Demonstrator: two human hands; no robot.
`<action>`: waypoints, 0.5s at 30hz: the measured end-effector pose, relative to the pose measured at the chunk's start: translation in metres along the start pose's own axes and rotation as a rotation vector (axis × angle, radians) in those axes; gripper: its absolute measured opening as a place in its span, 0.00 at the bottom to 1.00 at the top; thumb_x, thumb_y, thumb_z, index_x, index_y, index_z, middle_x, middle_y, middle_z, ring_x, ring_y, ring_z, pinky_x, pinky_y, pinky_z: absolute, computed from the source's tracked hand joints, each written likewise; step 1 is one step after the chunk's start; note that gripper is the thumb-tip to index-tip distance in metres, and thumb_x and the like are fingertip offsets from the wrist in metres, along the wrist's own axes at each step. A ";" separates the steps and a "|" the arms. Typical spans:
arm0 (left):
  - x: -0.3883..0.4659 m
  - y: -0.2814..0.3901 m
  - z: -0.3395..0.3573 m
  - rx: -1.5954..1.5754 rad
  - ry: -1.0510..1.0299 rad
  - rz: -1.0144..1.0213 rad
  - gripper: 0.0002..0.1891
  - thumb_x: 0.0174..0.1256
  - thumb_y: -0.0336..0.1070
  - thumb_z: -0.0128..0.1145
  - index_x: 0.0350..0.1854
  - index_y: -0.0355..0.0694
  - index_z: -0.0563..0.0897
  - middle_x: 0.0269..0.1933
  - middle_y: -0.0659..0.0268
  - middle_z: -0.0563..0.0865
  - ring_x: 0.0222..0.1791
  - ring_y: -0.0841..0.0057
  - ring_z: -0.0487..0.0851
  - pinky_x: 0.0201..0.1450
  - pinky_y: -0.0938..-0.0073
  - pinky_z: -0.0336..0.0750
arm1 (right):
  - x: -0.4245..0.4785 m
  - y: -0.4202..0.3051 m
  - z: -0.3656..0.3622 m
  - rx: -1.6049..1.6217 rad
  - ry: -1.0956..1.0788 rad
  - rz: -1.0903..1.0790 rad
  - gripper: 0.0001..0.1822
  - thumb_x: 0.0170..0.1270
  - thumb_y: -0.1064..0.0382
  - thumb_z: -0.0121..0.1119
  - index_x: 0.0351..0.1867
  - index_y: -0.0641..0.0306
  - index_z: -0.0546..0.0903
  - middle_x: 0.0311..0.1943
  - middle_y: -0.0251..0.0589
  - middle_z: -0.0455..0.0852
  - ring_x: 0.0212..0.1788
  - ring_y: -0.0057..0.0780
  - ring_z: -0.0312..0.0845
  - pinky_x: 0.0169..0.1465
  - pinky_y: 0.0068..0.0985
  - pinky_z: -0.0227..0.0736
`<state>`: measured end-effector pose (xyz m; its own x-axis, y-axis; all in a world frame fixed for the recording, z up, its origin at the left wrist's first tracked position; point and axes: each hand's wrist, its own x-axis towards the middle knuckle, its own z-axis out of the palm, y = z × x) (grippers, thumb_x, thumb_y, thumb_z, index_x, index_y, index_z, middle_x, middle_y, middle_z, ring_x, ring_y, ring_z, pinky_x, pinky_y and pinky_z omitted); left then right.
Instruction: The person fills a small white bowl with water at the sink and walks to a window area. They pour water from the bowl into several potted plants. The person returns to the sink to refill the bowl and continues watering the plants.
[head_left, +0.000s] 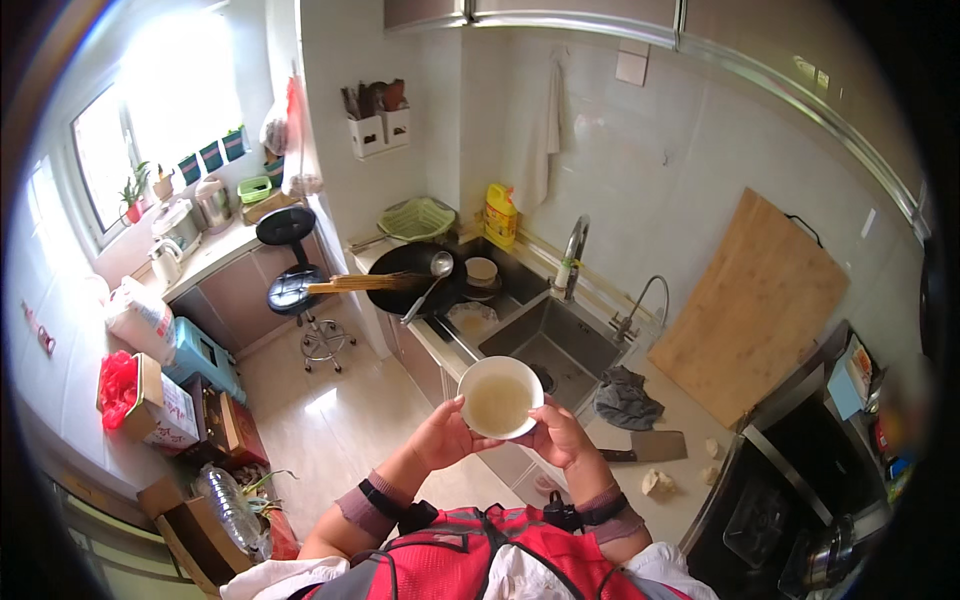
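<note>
Between my two hands I hold a white bowl (501, 397) with a pale, cloudy liquid in it. My left hand (444, 436) grips its left side, thumb on the rim. On the right side my right hand (556, 433) has its thumb at the rim and its fingers underneath. The bowl is held in front of the near edge of a steel double sink (551, 352). In the left basin are stacked bowls (481, 271) and a dish (472, 321). A black wok (386, 289) rests over that basin, with a bamboo brush (360, 283) and a metal ladle (429, 289) across it.
A cleaver (660, 445), a grey cloth (628, 399) and pale lumps (658, 484) lie on the right counter. A wooden cutting board (750, 307) leans on the wall. The faucet (576, 255) rises behind the sink. A black stool (291, 291) stands left, near boxes (169, 409).
</note>
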<state>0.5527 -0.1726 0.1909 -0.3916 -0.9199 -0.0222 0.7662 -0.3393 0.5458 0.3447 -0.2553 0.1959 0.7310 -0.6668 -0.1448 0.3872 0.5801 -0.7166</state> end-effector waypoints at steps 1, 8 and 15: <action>0.016 0.002 -0.006 0.013 0.023 -0.006 0.32 0.70 0.56 0.45 0.69 0.40 0.64 0.65 0.57 0.74 0.64 0.62 0.72 0.66 0.58 0.68 | 0.005 -0.007 -0.008 0.015 0.020 0.005 0.26 0.61 0.65 0.53 0.63 0.62 0.69 0.56 0.45 0.77 0.56 0.43 0.78 0.57 0.44 0.78; 0.133 0.022 -0.073 0.049 0.012 -0.345 0.28 0.71 0.52 0.44 0.66 0.39 0.69 0.63 0.60 0.77 0.61 0.65 0.77 0.66 0.60 0.68 | 0.035 -0.034 -0.074 0.106 0.218 -0.040 0.27 0.60 0.67 0.52 0.63 0.59 0.69 0.57 0.46 0.76 0.57 0.43 0.76 0.57 0.45 0.78; 0.275 0.061 -0.141 0.596 0.449 -0.375 0.23 0.68 0.45 0.53 0.60 0.39 0.75 0.56 0.64 0.82 0.53 0.70 0.79 0.58 0.65 0.68 | 0.081 -0.022 -0.158 0.295 0.562 -0.107 0.23 0.57 0.74 0.49 0.57 0.63 0.72 0.55 0.50 0.76 0.55 0.53 0.76 0.51 0.54 0.78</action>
<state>0.5634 -0.4743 0.0997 -0.2303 -0.8003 -0.5536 0.1784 -0.5940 0.7844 0.3065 -0.3966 0.0922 0.3050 -0.8249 -0.4760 0.6383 0.5480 -0.5406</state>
